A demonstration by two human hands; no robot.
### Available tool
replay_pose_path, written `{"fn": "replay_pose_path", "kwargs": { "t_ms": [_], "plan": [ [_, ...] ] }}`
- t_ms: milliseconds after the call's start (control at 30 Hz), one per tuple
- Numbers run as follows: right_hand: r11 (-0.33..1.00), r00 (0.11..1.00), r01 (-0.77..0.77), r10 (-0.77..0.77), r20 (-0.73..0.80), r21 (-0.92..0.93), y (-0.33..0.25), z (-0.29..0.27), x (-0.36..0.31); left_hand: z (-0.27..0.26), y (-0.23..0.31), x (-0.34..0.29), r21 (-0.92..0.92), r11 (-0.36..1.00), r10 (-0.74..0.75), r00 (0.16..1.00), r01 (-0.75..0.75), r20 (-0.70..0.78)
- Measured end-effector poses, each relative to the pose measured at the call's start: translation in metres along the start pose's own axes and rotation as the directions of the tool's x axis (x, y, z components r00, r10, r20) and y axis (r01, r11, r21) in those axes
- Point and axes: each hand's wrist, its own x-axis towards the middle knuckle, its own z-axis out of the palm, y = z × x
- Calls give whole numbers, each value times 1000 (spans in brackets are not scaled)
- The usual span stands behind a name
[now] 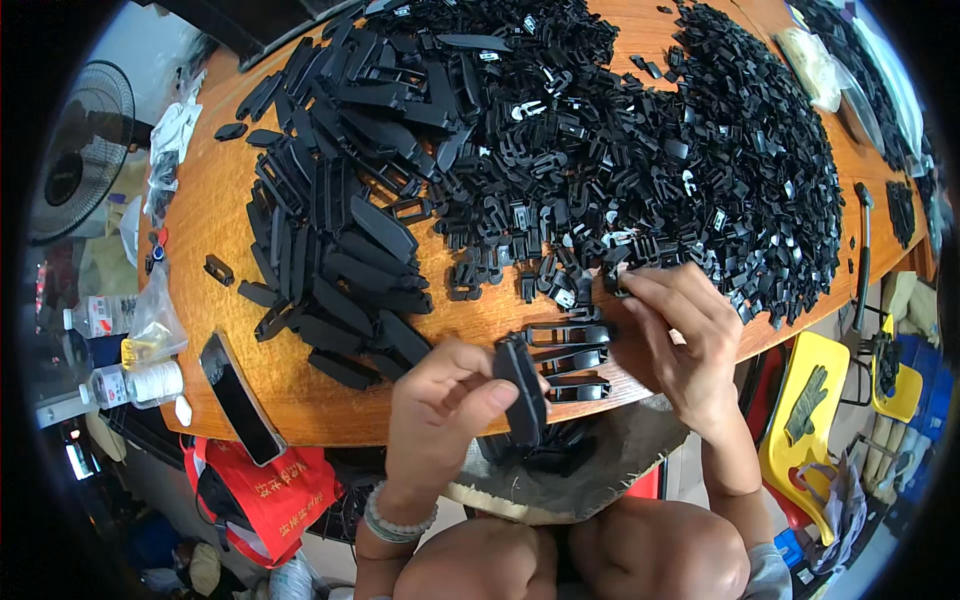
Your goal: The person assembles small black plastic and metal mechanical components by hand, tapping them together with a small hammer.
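Note:
My left hand point(440, 400) grips a long black plastic cover piece point(522, 388), held upright over the table's near edge. My right hand point(680, 335) pinches a small black clip point(612, 283) at the near edge of a big heap of small black clips point(640, 150). Three open black frame pieces point(570, 360) lie side by side on the wooden table point(210, 210) between my two hands. A pile of long black covers point(340, 210) lies to the left of the clip heap.
A black phone point(238, 395) lies at the table's near left edge. A red bag point(270, 490) hangs below it. A fan point(75, 150) stands at the far left, yellow chairs point(815, 410) at the right. A grey sack point(580, 475) holding black parts rests on my lap.

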Motion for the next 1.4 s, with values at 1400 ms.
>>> {"fn": "replay_pose_path", "kwargs": {
  "t_ms": [1400],
  "plan": [
    [989,981,145,-140,-132,27,-41,1,-11,29,-25,1,59,976,214,976,-211,-45]
  ]
}}
